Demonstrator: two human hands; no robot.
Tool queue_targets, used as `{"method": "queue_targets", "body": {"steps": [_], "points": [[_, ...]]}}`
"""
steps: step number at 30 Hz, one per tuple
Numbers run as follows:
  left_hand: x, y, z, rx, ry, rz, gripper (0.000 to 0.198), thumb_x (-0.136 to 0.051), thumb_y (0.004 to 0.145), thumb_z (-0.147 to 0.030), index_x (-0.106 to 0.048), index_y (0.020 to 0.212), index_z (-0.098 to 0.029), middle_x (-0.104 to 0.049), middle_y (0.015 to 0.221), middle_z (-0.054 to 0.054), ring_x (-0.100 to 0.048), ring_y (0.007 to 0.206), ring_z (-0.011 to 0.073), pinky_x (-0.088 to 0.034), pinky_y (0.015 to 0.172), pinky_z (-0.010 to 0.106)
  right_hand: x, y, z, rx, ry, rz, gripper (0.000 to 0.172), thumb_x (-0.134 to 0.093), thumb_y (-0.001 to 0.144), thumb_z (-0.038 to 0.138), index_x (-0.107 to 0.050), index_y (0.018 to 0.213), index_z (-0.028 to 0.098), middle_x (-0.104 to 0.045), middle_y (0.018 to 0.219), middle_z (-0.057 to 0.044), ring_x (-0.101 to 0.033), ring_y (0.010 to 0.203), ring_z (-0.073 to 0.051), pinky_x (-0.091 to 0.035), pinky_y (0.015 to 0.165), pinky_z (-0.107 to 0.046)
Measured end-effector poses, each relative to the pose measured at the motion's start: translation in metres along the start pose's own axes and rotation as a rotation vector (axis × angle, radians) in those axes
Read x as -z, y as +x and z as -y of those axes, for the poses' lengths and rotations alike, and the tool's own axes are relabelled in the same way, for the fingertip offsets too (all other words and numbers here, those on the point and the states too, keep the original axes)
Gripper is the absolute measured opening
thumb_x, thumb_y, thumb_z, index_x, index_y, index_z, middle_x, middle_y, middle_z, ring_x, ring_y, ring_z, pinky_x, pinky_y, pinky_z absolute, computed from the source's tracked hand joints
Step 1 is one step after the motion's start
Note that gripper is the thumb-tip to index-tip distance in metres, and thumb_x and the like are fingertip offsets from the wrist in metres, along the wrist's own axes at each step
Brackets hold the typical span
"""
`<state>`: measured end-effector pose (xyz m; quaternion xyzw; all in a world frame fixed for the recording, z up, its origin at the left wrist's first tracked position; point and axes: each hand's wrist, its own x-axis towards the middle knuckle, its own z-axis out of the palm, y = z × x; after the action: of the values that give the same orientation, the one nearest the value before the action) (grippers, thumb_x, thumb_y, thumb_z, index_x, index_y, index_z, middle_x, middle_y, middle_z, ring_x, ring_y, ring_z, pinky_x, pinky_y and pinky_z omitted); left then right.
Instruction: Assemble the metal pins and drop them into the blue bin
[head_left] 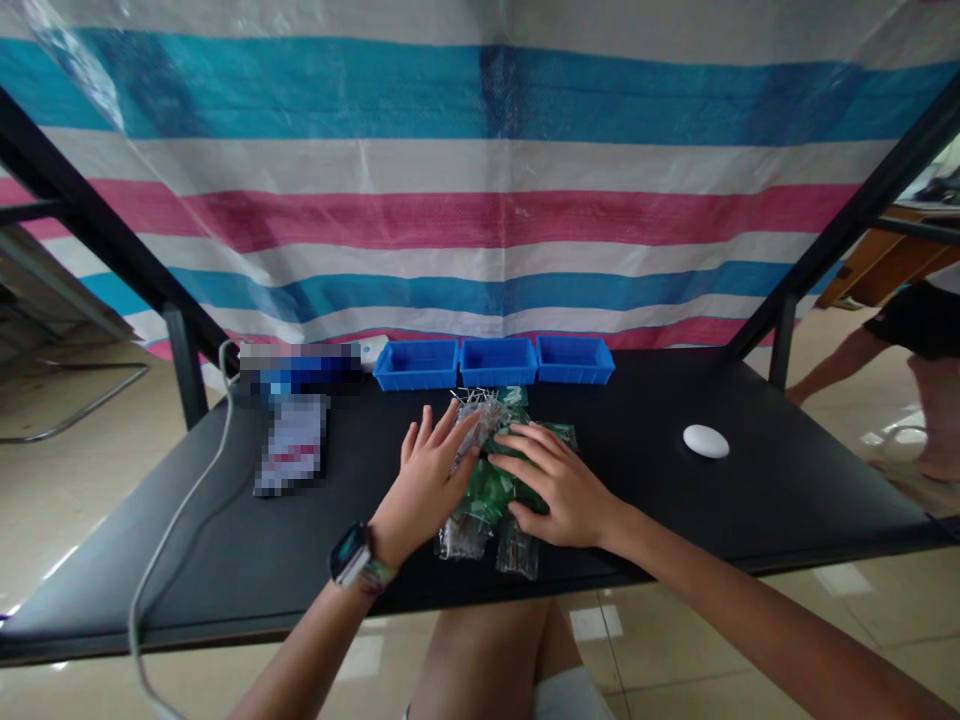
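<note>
A heap of small clear plastic bags [463, 537] and green bags [487, 490] lies near the middle of the black table. Thin metallic pieces, too small to name, show at its far side. My left hand [427, 480], with a watch on the wrist, rests on the heap's left side, fingers spread. From the right, my right hand [562, 485] lies over the green bags with its fingers apart. Neither hand is closed round anything. Both hands cover part of the heap. Just beyond it stand three blue trays [498, 378] in a row.
On the black table [630, 540], a white mouse-shaped object [706, 441] sits at the right. Blurred-out items [296, 440] and a white cable [187, 500] are at the left. A striped sheet [495, 220] hangs behind. Another person's legs [934, 400] show at the far right.
</note>
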<state>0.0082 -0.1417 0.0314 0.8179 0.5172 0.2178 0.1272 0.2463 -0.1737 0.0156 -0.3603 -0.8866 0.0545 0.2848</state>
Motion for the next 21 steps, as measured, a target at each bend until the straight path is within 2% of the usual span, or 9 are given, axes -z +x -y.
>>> {"method": "queue_targets", "body": {"steps": [2, 4, 6, 7, 9, 12, 15, 18, 21], "points": [[-0.003, -0.032, -0.023, -0.049, 0.047, -0.188, 0.048, -0.048, 0.107, -0.031, -0.055, 0.155, -0.024, -0.046, 0.169, 0.012, -0.027, 0.164, 0.0405, -0.028, 0.129, 0.069, 0.009, 0.005, -0.007, 0.018, 0.108, -0.082, 0.051, -0.052, 0.102, 0.032, -0.059, 0.151, 0.024, -0.06, 0.154, -0.012, -0.048, 0.15, -0.035, -0.04, 0.126, -0.061], [-0.012, -0.066, -0.049, -0.172, 0.004, -0.266, 0.041, -0.055, 0.103, -0.027, -0.063, 0.143, -0.02, -0.056, 0.16, 0.014, -0.041, 0.157, 0.0366, -0.04, 0.125, 0.061, 0.019, 0.015, -0.02, -0.01, 0.207, -0.206, 0.045, -0.041, 0.107, 0.028, -0.063, 0.146, 0.025, -0.068, 0.143, -0.012, -0.058, 0.139, -0.031, -0.048, 0.12, -0.056], [-0.026, -0.088, -0.069, -0.356, -0.029, -0.326, 0.026, -0.058, 0.1, -0.02, -0.071, 0.122, -0.02, -0.068, 0.143, 0.013, -0.051, 0.149, 0.0321, -0.042, 0.125, 0.052, 0.024, 0.034, -0.034, -0.061, 0.244, -0.261, 0.043, -0.037, 0.11, 0.027, -0.068, 0.14, 0.024, -0.073, 0.133, -0.012, -0.064, 0.131, -0.029, -0.052, 0.115, -0.052], [-0.033, -0.093, -0.076, -0.467, -0.029, -0.321, 0.023, -0.058, 0.1, -0.019, -0.072, 0.118, -0.02, -0.072, 0.136, 0.01, -0.054, 0.146, 0.0301, -0.041, 0.126, 0.05, 0.025, 0.046, -0.04, -0.057, 0.244, -0.226, 0.041, -0.039, 0.11, 0.027, -0.069, 0.138, 0.024, -0.073, 0.134, -0.011, -0.064, 0.132, -0.028, -0.05, 0.117, -0.052], [-0.047, -0.093, -0.084, -0.597, 0.031, -0.149, 0.028, -0.057, 0.104, -0.026, -0.072, 0.128, -0.024, -0.069, 0.145, 0.005, -0.051, 0.148, 0.0283, -0.041, 0.127, 0.048, 0.02, 0.072, -0.049, 0.005, 0.235, -0.101, 0.041, -0.043, 0.109, 0.025, -0.069, 0.14, 0.022, -0.072, 0.141, -0.01, -0.061, 0.139, -0.027, -0.046, 0.122, -0.051], [-0.057, -0.081, -0.084, -0.624, 0.183, 0.022, 0.041, -0.052, 0.11, -0.035, -0.06, 0.15, -0.032, -0.053, 0.165, -0.001, -0.044, 0.155, 0.0317, -0.043, 0.123, 0.054, 0.001, 0.106, -0.055, 0.079, 0.162, 0.12, 0.041, -0.051, 0.108, 0.027, -0.067, 0.145, 0.024, -0.066, 0.152, -0.009, -0.056, 0.147, -0.025, -0.043, 0.125, -0.049], [-0.054, -0.075, -0.079, -0.597, 0.257, 0.113, 0.049, -0.048, 0.111, -0.037, -0.05, 0.16, -0.034, -0.043, 0.172, -0.002, -0.037, 0.16, 0.0314, -0.039, 0.126, 0.055, -0.02, 0.12, -0.06, 0.105, 0.04, 0.306, 0.038, -0.061, 0.105, 0.031, -0.072, 0.141, 0.023, -0.064, 0.154, -0.01, -0.056, 0.148, -0.028, -0.04, 0.127, -0.048], [-0.043, -0.081, -0.068, -0.59, 0.293, 0.108, 0.054, -0.047, 0.111, -0.042, -0.045, 0.164, -0.031, -0.038, 0.175, -0.002, -0.034, 0.162, 0.0304, -0.036, 0.128, 0.052, -0.03, 0.116, -0.069, 0.092, -0.006, 0.297, 0.04, -0.063, 0.104, 0.029, -0.071, 0.143, 0.02, -0.064, 0.154, -0.012, -0.054, 0.149, -0.03, -0.038, 0.128, -0.052], [-0.033, -0.091, -0.051, -0.574, 0.326, 0.088, 0.057, -0.048, 0.11, -0.041, -0.044, 0.165, -0.027, -0.038, 0.175, -0.003, -0.034, 0.162, 0.0285, -0.035, 0.129, 0.046, -0.025, 0.099, -0.08, 0.057, -0.004, 0.24, 0.04, -0.062, 0.105, 0.031, -0.07, 0.143, 0.021, -0.066, 0.152, -0.011, -0.056, 0.146, -0.029, -0.04, 0.127, -0.05]]}}
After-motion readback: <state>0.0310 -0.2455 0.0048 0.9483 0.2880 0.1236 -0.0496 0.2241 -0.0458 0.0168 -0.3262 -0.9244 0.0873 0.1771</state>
